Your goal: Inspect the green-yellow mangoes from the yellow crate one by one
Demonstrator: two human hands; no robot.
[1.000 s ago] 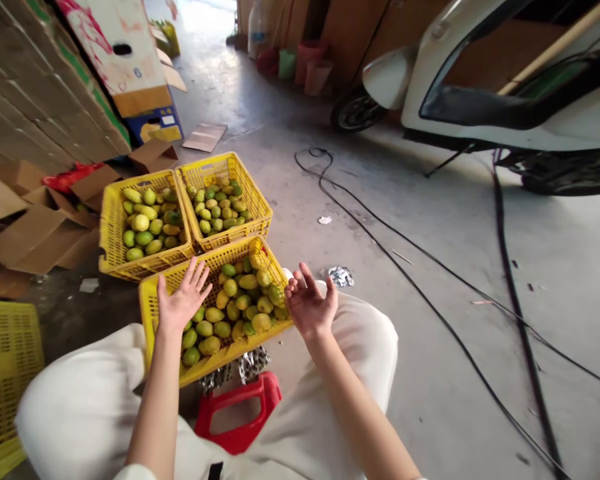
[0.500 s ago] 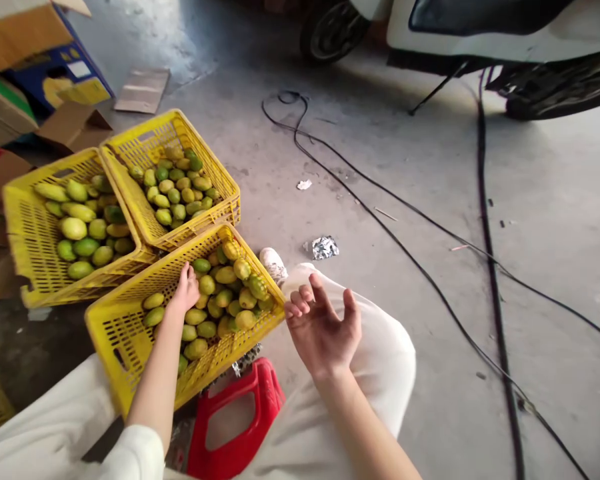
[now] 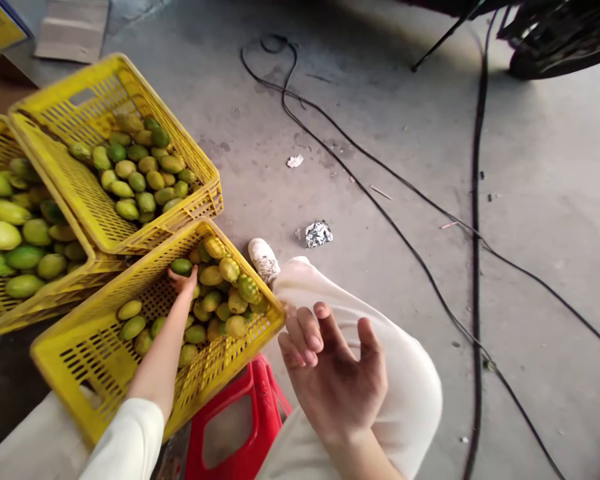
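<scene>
In the head view, my left hand [image 3: 183, 281] reaches into the nearest yellow crate [image 3: 70, 350], its thumb and fingers around a green lemon [image 3: 181, 267] near the crate's far side. Yellow-green lemons [image 3: 211, 275] are heaped to the right of that hand, and a few others [image 3: 132, 327] lie to its left. My right hand [image 3: 333, 363] is held palm up over my right leg, just right of the crate's corner. Its fingers are loosely curled and apart, with nothing in them.
Two more yellow crates with lemons, one behind [image 3: 93, 193] and one at the left edge [image 3: 80, 277], stand close by. A red plastic stool [image 3: 265, 407] is under the near crate. Black cables [image 3: 475, 267], crumpled foil [image 3: 319, 233] and a parked two-wheeler's wheel [image 3: 565, 47] are rightward.
My left hand has closed around the green lemon it was beside. My right hand stays open and looks nearer. The view has shifted, moving the crates left and larger.
</scene>
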